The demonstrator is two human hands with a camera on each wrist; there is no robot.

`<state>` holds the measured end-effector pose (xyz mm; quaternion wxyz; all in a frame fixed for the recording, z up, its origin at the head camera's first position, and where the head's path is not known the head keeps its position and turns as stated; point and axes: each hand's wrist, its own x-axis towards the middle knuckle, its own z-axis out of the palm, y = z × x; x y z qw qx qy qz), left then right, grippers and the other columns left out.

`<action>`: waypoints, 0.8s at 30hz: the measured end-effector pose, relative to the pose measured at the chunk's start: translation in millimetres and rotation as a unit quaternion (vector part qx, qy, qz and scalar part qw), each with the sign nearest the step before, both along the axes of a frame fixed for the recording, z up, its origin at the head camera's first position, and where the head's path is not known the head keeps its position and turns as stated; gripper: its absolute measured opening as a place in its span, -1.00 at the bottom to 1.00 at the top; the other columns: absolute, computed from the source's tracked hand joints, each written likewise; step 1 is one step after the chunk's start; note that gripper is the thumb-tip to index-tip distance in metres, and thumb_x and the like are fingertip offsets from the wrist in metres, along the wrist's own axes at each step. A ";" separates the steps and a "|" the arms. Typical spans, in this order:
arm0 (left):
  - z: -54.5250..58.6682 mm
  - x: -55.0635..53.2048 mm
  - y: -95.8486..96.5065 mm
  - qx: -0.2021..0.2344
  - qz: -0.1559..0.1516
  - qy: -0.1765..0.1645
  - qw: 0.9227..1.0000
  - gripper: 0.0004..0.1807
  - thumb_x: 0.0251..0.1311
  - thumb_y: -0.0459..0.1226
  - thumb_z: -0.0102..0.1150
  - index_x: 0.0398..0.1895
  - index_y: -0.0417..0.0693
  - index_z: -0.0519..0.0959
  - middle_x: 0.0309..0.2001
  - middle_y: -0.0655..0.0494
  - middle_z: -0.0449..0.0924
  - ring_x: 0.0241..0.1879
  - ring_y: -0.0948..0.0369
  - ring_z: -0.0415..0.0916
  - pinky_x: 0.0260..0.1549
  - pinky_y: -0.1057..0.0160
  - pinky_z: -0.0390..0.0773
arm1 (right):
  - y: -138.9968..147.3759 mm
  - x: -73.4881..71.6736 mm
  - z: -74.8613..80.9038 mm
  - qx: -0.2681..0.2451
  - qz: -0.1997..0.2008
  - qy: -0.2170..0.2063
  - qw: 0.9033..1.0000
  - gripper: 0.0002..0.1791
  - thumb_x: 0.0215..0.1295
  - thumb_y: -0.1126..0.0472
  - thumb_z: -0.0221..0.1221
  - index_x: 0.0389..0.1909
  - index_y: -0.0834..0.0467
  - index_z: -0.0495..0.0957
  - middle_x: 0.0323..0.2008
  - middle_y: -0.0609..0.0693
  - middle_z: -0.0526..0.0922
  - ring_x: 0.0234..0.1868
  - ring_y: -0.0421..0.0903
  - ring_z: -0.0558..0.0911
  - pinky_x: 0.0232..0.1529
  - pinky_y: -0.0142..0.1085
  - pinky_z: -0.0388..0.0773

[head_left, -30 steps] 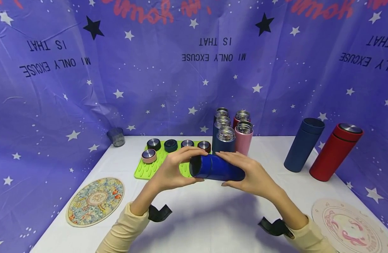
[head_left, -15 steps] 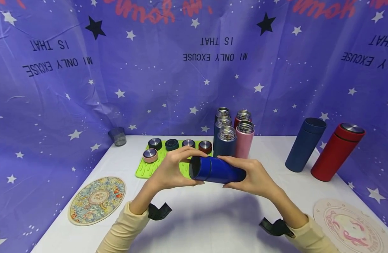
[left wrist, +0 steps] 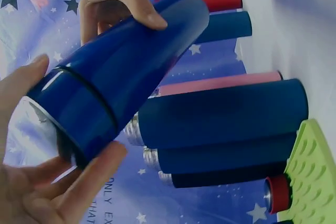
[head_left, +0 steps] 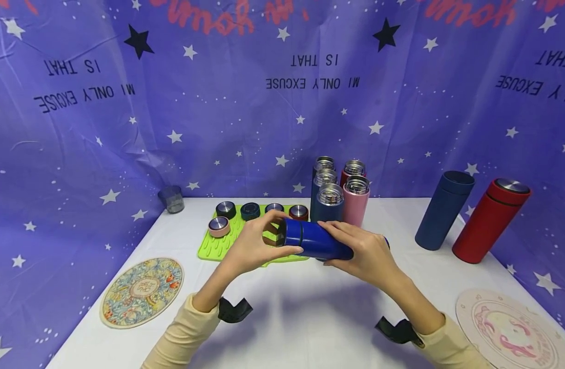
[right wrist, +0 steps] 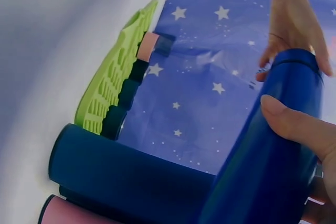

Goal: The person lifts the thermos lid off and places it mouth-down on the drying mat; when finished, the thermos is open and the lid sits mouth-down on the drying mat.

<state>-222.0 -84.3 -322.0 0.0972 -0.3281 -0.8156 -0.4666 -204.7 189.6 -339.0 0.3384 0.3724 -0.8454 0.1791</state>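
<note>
A glossy blue thermos [head_left: 321,241] lies nearly level in the air above the table, its lid end to the left. My left hand [head_left: 250,245] holds the lid end, thumb on one side and fingers on the other. In the left wrist view a dark seam circles the thermos [left wrist: 121,56] just below the lid [left wrist: 71,111]. My right hand [head_left: 367,251] grips the body, and the base shows just past it. The right wrist view has the right thumb [right wrist: 294,124] lying along the body.
Several uncapped bottles stand behind the hands, among them a pink bottle [head_left: 356,202]. Several lids sit on a green drying mat [head_left: 213,249]. A capped navy thermos [head_left: 443,212] and red thermos [head_left: 489,223] stand right. Round mats [head_left: 141,292] and a dark cup [head_left: 171,199] lie around.
The blue thermos has turned so its lid end faces the camera less, and it sits slightly higher. The left hand's fingers have shifted on the lid. The base now shows past the right hand.
</note>
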 end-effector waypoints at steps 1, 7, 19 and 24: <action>0.0 -0.4 -0.5 -0.010 -0.009 0.002 1.000 -0.25 -0.12 0.02 0.52 0.18 0.03 0.45 0.01 0.15 0.54 -0.15 0.21 0.57 -0.29 0.29 0.67 | 0.9 -0.3 -0.1 -0.001 -0.002 -0.007 1.000 -0.06 -0.30 -0.04 0.59 0.26 -0.05 0.49 0.06 0.03 0.63 0.01 0.02 0.64 -0.14 0.00 0.64; 0.8 -6.6 -6.4 -0.042 -0.112 0.081 0.990 -0.07 -0.15 -0.15 0.57 0.36 0.06 0.31 0.29 0.14 0.33 0.24 0.18 0.32 0.00 0.22 0.58 | 6.9 -2.8 0.6 -0.010 0.008 -0.093 0.996 -0.06 -0.37 -0.10 0.60 0.22 -0.10 0.52 0.00 -0.03 0.67 -0.06 -0.05 0.66 -0.14 -0.05 0.63; 1.8 -12.0 -10.7 -0.035 -0.154 0.102 0.982 -0.30 -0.13 -0.36 0.54 0.18 0.03 0.51 0.21 0.12 0.42 0.22 0.14 0.33 -0.03 0.19 0.60 | 9.9 -3.9 2.3 -0.019 0.018 -0.168 0.985 -0.06 -0.35 -0.10 0.60 0.23 -0.13 0.51 -0.02 -0.03 0.67 -0.14 -0.07 0.66 -0.15 -0.09 0.62; 2.0 -10.8 -10.5 -0.006 -0.148 0.096 0.984 -0.27 -0.23 -0.36 0.59 0.15 -0.06 0.53 0.16 0.05 0.48 0.18 0.09 0.39 -0.10 0.14 0.63 | 8.4 -2.2 1.7 -0.011 0.018 -0.131 0.991 -0.05 -0.35 -0.10 0.59 0.25 -0.13 0.50 0.00 -0.05 0.66 -0.11 -0.08 0.67 -0.15 -0.08 0.63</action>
